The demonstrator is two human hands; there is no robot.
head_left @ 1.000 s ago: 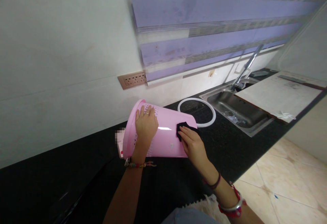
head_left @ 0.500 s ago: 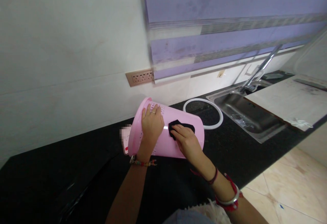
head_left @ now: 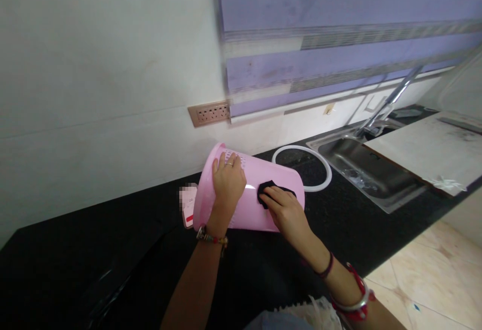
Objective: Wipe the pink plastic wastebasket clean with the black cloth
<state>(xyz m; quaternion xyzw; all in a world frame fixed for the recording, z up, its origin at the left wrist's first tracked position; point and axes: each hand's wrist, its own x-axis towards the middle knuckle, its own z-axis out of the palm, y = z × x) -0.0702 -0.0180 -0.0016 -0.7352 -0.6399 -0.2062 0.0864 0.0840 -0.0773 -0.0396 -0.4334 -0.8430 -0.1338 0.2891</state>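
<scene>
A pink plastic basket point(head_left: 252, 169) lies on its side on the black counter, its wide rim to the left and its base to the right. My left hand point(head_left: 229, 182) rests on the basket's side near the rim, fingers spread over the small holes. My right hand point(head_left: 284, 208) presses a black cloth point(head_left: 266, 189) against the smooth side near the base, with its fingers bent over the cloth. Behind the base, a white ring point(head_left: 327, 172) lies on the counter, partly hidden by the basket.
A phone point(head_left: 189, 204) lies left of the basket's rim. To the right are a steel sink point(head_left: 361, 174), a faucet point(head_left: 391, 100) and a pale board point(head_left: 433, 149) over part of the sink. A socket panel point(head_left: 211, 114) is on the wall behind.
My right hand and the black cloth have slid a little to the right along the basket, toward its base. My left hand stays in place on the basket. The whole view has shifted slightly.
</scene>
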